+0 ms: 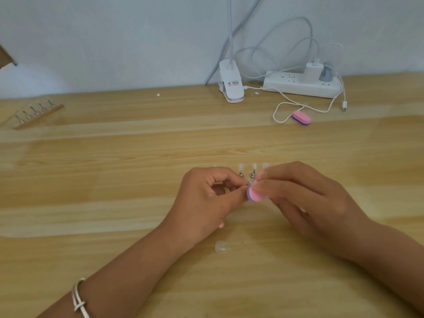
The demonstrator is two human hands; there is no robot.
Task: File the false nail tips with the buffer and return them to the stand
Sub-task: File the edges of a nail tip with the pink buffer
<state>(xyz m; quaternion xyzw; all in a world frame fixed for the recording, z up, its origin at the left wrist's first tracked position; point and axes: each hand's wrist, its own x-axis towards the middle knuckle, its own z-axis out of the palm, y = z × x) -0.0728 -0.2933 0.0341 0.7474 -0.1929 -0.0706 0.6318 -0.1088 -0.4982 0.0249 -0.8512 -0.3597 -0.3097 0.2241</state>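
Both hands meet just below the middle of the desk [114,180]. The left hand [206,198] is curled, thumb and forefinger pinching a clear nail tip [249,180] that is mostly hidden. The right hand [305,196] grips the pink-and-purple buffer [254,194] against it. At 12 o'clock from the knuckles the stand [241,172] is largely covered, and only three tips on pegs show. A loose tip [221,246] lies at 6 o'clock, apart from both wrists. Open wood spreads toward 9 and 3 o'clock. Well apart are a blurred second stand [34,113] at 10 o'clock, and a spare buffer [301,117] and power strip [300,86] at 1 o'clock, near the wall.
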